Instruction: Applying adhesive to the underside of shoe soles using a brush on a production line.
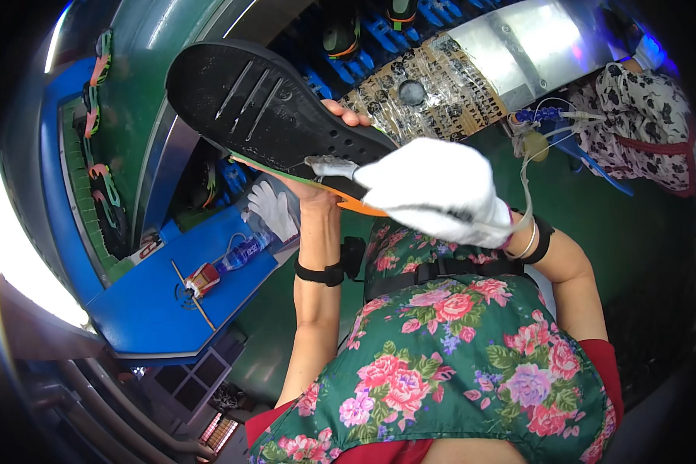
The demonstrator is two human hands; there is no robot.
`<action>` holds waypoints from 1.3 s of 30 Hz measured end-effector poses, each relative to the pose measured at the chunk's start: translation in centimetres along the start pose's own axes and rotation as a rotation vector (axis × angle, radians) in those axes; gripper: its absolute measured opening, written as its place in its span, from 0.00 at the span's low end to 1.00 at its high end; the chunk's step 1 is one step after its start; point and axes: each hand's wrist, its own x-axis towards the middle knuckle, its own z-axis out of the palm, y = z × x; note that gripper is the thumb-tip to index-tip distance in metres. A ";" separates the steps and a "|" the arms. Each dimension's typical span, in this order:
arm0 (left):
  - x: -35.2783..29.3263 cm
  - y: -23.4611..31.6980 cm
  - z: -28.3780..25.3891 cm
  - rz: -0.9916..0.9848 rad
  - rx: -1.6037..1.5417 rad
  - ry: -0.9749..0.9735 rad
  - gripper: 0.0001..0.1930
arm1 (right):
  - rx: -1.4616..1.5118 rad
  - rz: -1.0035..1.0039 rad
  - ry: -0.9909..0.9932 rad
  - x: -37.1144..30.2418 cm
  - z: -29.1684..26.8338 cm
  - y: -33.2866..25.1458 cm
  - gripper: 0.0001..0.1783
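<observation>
My bare left hand [312,190] is closed around a large black shoe sole [255,97], which is raised and tilted above the bench on the left. Its fingertips show over the far edge, and the palm lies under the near edge. The upturned face has long slots, small round holes and a wet-looking sheen; green and orange trim runs along its lower edge. My right hand [441,193], in a white glove, grips a small brush [332,167] with a greyish, wet tip. That tip touches the sole near its lower edge. The glove covers the brush's handle.
A blue bench [155,309] at left carries a blue bottle [243,251], a small red-and-white container [203,280] with a stick, and white gloves [271,210]. Shoe parts [104,178] lie on a green conveyor. Ahead are a taped cardboard-covered surface [441,85] and blue racks. A person's patterned clothing [634,116] shows at right.
</observation>
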 end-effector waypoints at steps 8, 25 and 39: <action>0.3 0.3 -0.1 0.000 0.027 -0.059 0.47 | 0.189 0.065 0.013 -0.8 -0.3 0.6 0.16; 1.4 0.4 0.6 0.052 0.015 -0.064 0.49 | 0.259 0.244 -0.029 -1.6 -1.2 0.4 0.11; 2.1 1.1 0.5 0.121 0.089 -0.163 0.37 | 0.117 0.120 -0.018 -2.4 -1.5 0.5 0.10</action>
